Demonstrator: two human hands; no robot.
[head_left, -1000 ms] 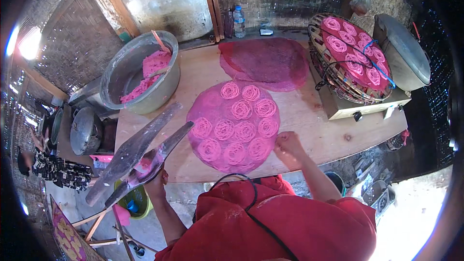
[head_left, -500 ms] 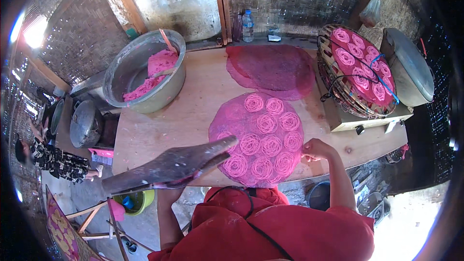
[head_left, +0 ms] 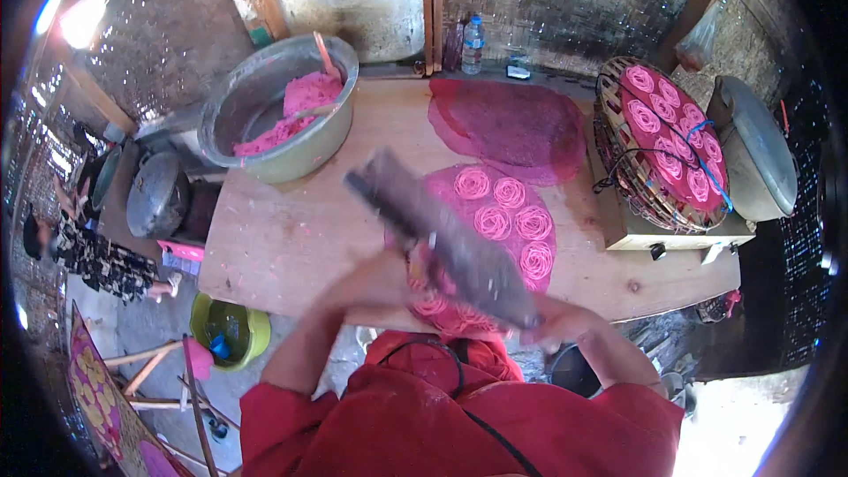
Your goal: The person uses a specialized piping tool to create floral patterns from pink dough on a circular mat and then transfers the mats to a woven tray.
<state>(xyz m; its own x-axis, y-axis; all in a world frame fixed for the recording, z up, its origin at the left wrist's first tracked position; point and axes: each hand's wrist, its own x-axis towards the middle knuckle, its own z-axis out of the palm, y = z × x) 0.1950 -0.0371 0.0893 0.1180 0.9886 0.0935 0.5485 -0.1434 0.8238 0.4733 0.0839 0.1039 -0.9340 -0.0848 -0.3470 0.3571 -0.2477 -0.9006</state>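
Observation:
A long grey wooden hand press, hinged like two bars, is tilted across my front and blurred by motion. My left hand is closed at its near side, with its fingers smeared and partly hidden by the press. At the press's lower right end, my right hand is closed around the tip. Beneath lies a round pink mesh sheet carrying several coiled nests of pink dough strands. The press and my arms hide part of that sheet. Pink crumbs or dough show near the press's inner side.
A big basin of pink dough stands at the wooden table's back left. Bare mesh sheets lie at the back. On the right, stacked woven trays with nests rest on a stove. Another person is far left.
The press has swung from the left to across the mesh sheet, its far end now tipping up leftward. My right hand has left the sheet's right edge and come to the press. The view has shifted slightly.

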